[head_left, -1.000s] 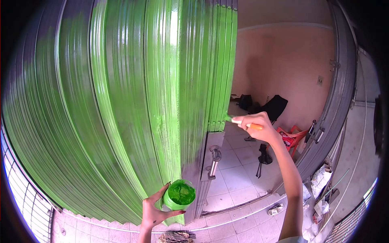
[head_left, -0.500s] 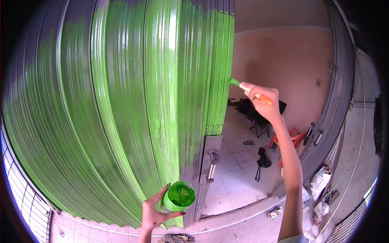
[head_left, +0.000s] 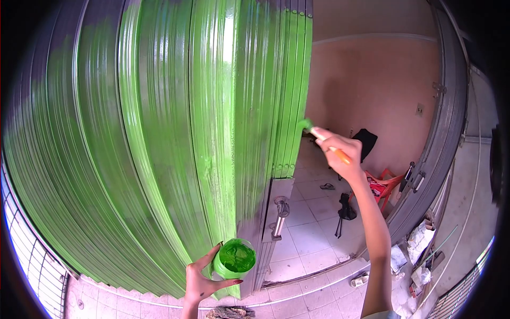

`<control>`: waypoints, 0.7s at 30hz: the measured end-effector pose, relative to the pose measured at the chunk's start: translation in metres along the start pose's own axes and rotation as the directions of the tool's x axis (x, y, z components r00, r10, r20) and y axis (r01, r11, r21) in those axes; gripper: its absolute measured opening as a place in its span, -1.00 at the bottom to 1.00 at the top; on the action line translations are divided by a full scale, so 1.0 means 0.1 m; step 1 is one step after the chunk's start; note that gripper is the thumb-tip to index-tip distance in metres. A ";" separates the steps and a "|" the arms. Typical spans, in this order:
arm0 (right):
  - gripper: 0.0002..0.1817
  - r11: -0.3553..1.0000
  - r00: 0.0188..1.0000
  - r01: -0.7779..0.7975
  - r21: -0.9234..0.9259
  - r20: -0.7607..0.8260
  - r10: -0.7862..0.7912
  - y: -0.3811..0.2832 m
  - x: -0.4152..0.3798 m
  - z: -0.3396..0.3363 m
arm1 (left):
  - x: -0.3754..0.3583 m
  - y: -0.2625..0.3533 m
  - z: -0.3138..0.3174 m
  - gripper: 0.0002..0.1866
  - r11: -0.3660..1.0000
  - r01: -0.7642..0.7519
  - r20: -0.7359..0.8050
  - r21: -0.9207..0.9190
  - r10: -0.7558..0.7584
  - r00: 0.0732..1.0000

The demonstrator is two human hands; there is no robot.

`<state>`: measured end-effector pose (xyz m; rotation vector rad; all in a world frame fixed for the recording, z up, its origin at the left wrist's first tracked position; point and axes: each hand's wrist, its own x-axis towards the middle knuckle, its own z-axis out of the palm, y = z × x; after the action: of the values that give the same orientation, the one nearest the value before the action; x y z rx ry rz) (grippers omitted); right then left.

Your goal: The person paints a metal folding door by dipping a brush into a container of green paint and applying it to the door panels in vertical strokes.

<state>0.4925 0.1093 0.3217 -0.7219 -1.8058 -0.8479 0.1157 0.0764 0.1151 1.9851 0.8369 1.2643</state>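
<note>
My right hand [head_left: 342, 154] is closed around the handle of a paintbrush [head_left: 317, 133], with its green bristles at the right edge of the folding metal door [head_left: 170, 138]. Wet-looking green paint covers most of the door's panels; dark grey shows along the top and around the handle at the lower right. Low in front of the door, my left hand [head_left: 201, 277] grips a cup of green paint [head_left: 237, 258], thumb and fingers wrapped around its side. The cup stands upright with its open top facing me.
A metal door handle [head_left: 280, 217] juts out below the painted strip. Through the doorway are a red chair [head_left: 390, 183], a black folding chair [head_left: 366, 142] and a sandal [head_left: 326, 186] on the tiles. Bags and debris [head_left: 421, 239] lie at the right. A rag [head_left: 230, 312] is on the floor below.
My right hand has moved the paintbrush down along the door's edge. The left hand and the cup stay nearly in place. The view has shifted slightly.
</note>
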 end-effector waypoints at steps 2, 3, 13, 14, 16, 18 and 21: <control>-0.80 0.998 0.998 -0.043 0.051 -0.036 0.045 -0.03 0.03 -0.10 | 0.00 -0.03 0.00 -0.01 1.000 0.006 0.001 0.004 -0.006 1.000; -0.81 0.987 0.991 -0.106 0.124 0.100 0.094 -0.04 0.00 -0.15 | 0.01 -0.05 -0.01 -0.01 1.000 0.009 0.002 0.006 -0.009 1.000; -0.84 0.993 0.994 -0.066 0.093 0.096 0.057 -0.13 0.23 -0.02 | 0.02 -0.01 -0.02 -0.01 1.000 0.002 -0.010 -0.003 -0.002 1.000; -0.85 0.986 0.991 -0.087 0.145 0.117 0.071 -0.19 0.19 0.00 | 0.02 -0.02 -0.02 0.00 1.000 0.000 -0.013 -0.006 0.000 1.000; -0.84 0.939 0.914 -0.214 0.270 0.395 0.095 -0.31 -0.01 0.07 | 0.00 -0.03 -0.03 0.00 1.000 0.006 -0.015 -0.013 -0.006 1.000; -0.81 0.937 0.820 -0.275 0.216 0.561 0.111 -0.28 -0.29 0.24 | -0.01 -0.03 -0.05 0.00 1.000 0.015 -0.016 -0.023 -0.016 1.000; -0.82 0.979 0.911 -0.162 0.123 0.400 0.101 -0.26 -0.35 0.31 | -0.02 -0.07 -0.07 0.01 1.000 0.010 -0.021 -0.010 -0.010 1.000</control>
<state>0.4684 0.1159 0.2743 -0.9516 -2.1212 -0.4876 0.1074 0.0802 0.1114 1.9611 0.8481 1.2833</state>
